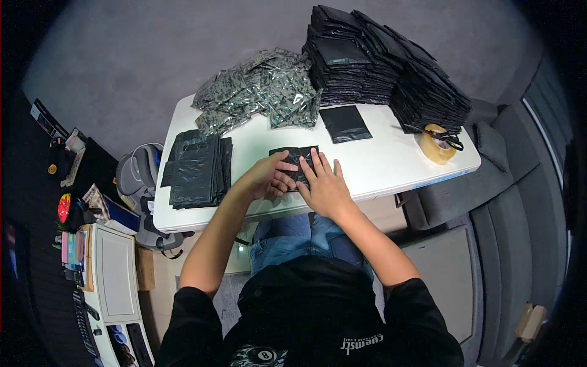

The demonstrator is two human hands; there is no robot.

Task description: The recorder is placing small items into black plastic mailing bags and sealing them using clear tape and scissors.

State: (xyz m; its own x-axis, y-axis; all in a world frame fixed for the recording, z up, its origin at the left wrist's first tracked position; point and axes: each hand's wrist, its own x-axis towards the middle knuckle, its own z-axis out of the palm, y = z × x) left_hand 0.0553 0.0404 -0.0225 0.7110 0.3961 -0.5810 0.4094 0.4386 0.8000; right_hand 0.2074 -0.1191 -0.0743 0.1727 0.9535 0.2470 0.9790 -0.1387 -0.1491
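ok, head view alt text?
Left hand and right hand touch a flat black plastic packet on a white rectangular table. Beyond lie clear-wrapped camouflage packets and tall black-packet stacks; a low black plastic pile sits left, a yellowish tape roll right.

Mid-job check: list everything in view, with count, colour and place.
Table: 1, white, centre
Camouflage packets: many, grey-green in clear film, table's far side
Tall stacks of packets: several, black, far side, right of those
Loose packet: 1, black, nearer than the tall stacks
Flat bag stack: 1, black, table's left end
Small packet: 1, black, under both grips
Tape roll: 1, yellowish, table's right end
Scissors: 1, black-handled, across the tape roll
Seat: 1, grey, left of table
Cabinet: 1, white, lower left
Sofa: 1, grey, right
Shirt: 1, black, bottom
Jeans: 1, blue, below table
Left grip: 1, bare, on small packet
Right grip: 1, bare, on small packet
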